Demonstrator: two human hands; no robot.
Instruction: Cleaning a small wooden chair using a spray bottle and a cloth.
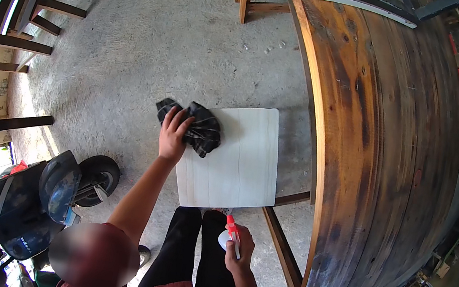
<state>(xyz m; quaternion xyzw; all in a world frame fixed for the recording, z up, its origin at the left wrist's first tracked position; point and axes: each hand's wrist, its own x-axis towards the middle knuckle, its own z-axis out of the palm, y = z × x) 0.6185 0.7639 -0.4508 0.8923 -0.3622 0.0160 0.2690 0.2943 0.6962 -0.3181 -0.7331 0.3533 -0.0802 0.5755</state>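
Note:
My left hand [174, 134] grips a bunched black checked cloth [202, 128] over the far left corner of a pale, square tile-like panel [237, 167]. Thin wavy lines run along the panel's light surface. In my right hand [241, 249] is a spray bottle with a red and white trigger head [232, 232], held near my right knee, just off the panel's near edge. Most of the bottle's body is hidden by the hand and the steep angle. What supports the panel is hidden beneath it.
A large dark-stained wooden table [387, 168] fills the right side, its bare edge close to the panel. Wooden beams [283, 246] run low beside my legs. On the left stand a dark motor scooter [31, 202] and wooden frames [28, 21]. Rough concrete floor [161, 33] lies ahead.

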